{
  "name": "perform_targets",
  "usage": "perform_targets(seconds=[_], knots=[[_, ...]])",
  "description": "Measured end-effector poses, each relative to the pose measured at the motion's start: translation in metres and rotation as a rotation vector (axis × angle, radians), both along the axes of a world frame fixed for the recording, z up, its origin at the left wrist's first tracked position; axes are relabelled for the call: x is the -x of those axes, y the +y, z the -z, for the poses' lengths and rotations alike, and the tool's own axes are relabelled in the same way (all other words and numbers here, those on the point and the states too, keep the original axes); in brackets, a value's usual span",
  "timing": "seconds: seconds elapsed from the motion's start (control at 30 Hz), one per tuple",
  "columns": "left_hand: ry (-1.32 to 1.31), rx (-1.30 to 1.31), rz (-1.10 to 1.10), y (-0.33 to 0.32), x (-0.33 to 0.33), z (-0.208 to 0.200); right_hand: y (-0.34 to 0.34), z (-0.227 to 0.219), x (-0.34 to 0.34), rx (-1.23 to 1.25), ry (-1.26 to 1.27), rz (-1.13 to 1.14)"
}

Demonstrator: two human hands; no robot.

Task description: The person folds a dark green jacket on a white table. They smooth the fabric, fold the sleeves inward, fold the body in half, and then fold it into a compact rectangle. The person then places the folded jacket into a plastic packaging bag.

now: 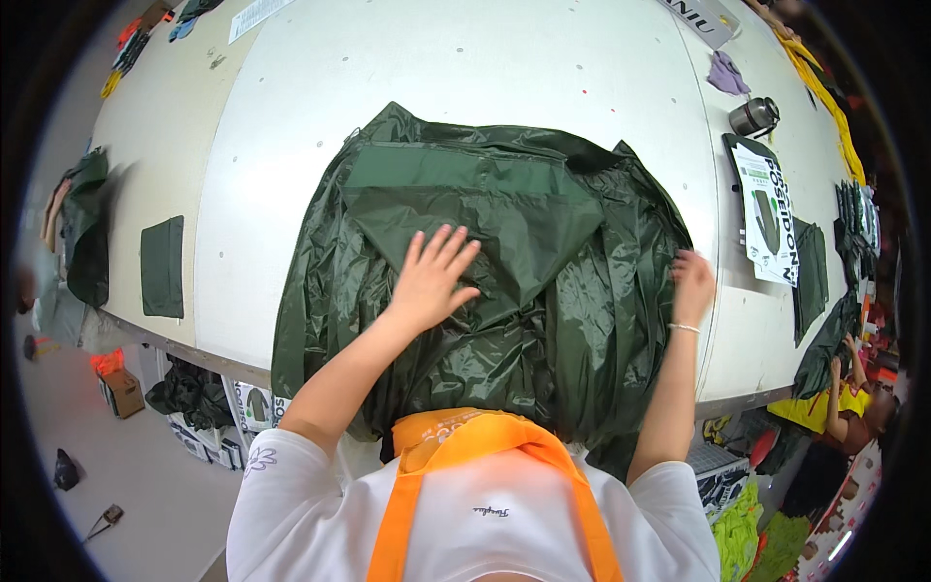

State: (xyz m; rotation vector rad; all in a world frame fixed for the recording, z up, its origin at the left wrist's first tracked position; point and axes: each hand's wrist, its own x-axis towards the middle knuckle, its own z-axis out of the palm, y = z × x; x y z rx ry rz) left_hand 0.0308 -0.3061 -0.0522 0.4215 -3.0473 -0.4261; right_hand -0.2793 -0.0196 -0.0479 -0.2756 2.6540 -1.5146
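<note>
A dark green, shiny raincoat (572,209) lies spread in front of me on the white table (456,73), its lower part hanging over the near edge toward my body. A smoother double-layered panel with a straight upper band crosses its middle. My left hand (430,278) rests flat on that panel, fingers spread, holding nothing. At the raincoat's right edge, my right hand (691,288) has its fingers curled together against the fabric, seemingly pinching the border. Its fingertips are partly hidden.
To the left lies a folded green pouch (162,267). On the right are printed sheets (764,209), a steel flask (754,117) and a purple cloth (727,74). Other people work at both sides. Boxes and bundled garments stand below the table.
</note>
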Motion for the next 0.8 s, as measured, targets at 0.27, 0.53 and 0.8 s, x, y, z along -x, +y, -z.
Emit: perform_targets(seconds=[0.27,0.53,0.8], knots=[[-0.07,0.023,0.066,0.03,-0.008,0.029,-0.133,0.06,-0.046,0.631,-0.638,-0.042],[0.453,-0.246,-0.129,-0.001,-0.015,-0.006,-0.098,0.047,-0.04,0.549,-0.593,0.289],[0.593,-1.113,-1.035,-0.098,-0.023,0.029,-0.121,0.034,-0.117,0.46,-0.622,-0.02]])
